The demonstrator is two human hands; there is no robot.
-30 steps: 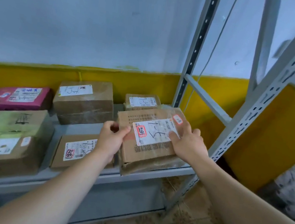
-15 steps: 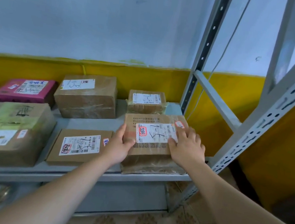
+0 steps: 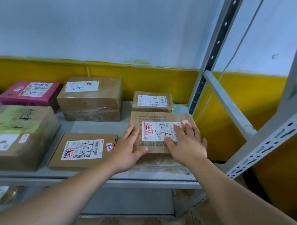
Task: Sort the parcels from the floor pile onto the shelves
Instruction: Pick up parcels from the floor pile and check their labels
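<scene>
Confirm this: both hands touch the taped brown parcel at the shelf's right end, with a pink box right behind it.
Wrong box: the head view shows a small brown box right behind the taped brown parcel. Left hand and right hand touch the parcel.

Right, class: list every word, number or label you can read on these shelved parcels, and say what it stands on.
None reads clearly.
Front right parcel: marker scrawl and red stamp, blurred.
Pink box: blue handwriting, illegible.
Flat front box: barcode print too small.
</scene>
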